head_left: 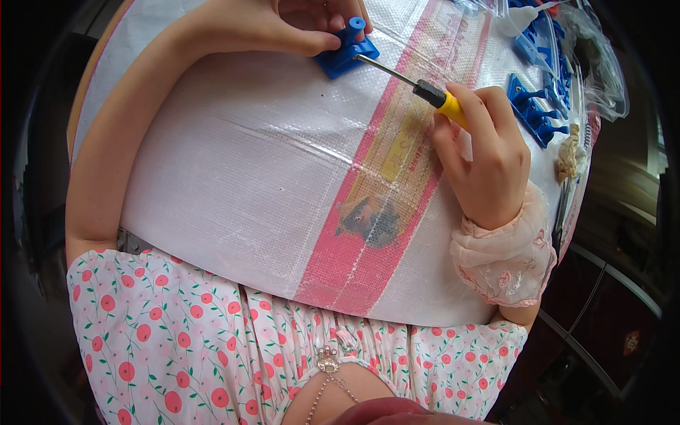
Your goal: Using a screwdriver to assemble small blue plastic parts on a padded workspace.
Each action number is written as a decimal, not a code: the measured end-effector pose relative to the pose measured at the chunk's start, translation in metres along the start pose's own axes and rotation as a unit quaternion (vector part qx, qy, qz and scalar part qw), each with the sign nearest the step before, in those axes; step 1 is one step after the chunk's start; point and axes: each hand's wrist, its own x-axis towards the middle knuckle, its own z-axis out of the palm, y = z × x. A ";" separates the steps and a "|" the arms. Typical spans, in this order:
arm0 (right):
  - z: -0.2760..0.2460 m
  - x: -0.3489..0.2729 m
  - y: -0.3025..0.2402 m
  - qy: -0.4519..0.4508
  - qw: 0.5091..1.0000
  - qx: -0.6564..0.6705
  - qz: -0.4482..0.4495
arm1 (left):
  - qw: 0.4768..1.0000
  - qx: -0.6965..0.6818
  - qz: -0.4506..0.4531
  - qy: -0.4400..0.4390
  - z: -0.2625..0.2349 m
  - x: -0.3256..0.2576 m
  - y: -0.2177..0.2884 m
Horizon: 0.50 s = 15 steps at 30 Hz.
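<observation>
At the top middle of the table lies a small blue plastic hook [348, 57] with a flat base and an upright round peg. My left hand [315, 25] is closed on it, the thumb and fingers pressed against its far-left side. A screwdriver [425, 91] with a yellow and black handle and a thin metal shaft is gripped in my right hand [489, 149]. Its tip touches the base of the blue hook near the right edge. Whether a screw sits under the tip is too small to tell.
A woven white sheet [227, 191] with a pink band covers the round table. At the right edge lie a blue rack with several pegs [537, 112], more blue parts, a white nozzle-like piece [520, 20], a clear plastic bag [598, 64] and a crumpled beige scrap [569, 156].
</observation>
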 end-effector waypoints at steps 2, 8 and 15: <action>0.000 0.001 -0.001 0.002 1.000 0.001 -0.006 | 1.000 -0.015 -0.009 0.007 0.001 0.000 0.002; -0.013 -0.001 -0.006 -0.043 0.996 0.065 0.050 | 0.998 0.026 -0.063 -0.001 0.001 0.001 0.009; -0.021 -0.001 0.008 -0.108 0.981 0.141 0.073 | 0.994 0.102 -0.046 -0.005 0.003 0.001 0.010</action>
